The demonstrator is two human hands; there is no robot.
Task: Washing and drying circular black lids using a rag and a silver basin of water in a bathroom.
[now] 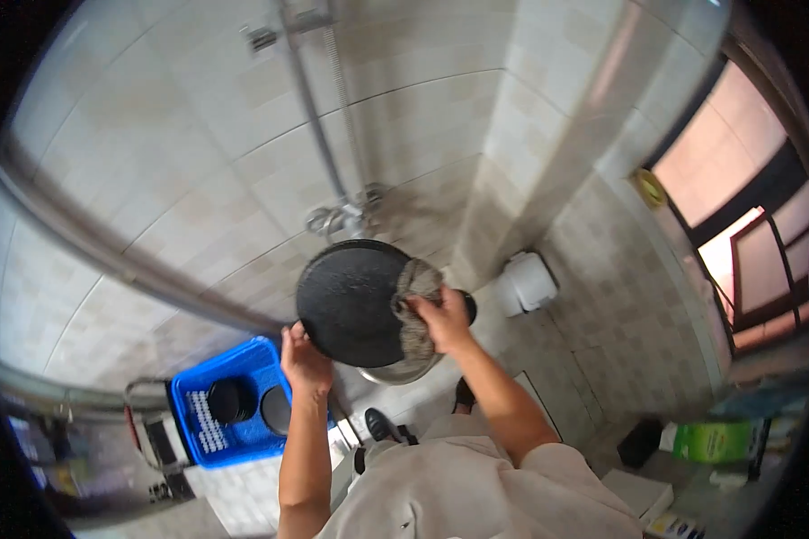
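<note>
A wide, round black disc (351,301), flat like a tray or pan, is held up in front of me; its exact kind is unclear. My left hand (306,363) grips its lower left edge, thumb at the rim. On the disc's right side, my right hand (445,321) holds a bunched grey-brown cloth (416,334) against the surface. Some of the fingers are hidden. Below the disc shows the pale rim of a round basin (404,374), mostly covered. A small dark part (468,307) sticks out just right of my right hand.
A blue basket (182,409) with dark round items (231,401) stands at the lower left. Behind the disc are a wall tap (337,218) and shower pipe (312,108). A white bin (530,282) sits by the right wall; a green package (712,441) lies at the lower right.
</note>
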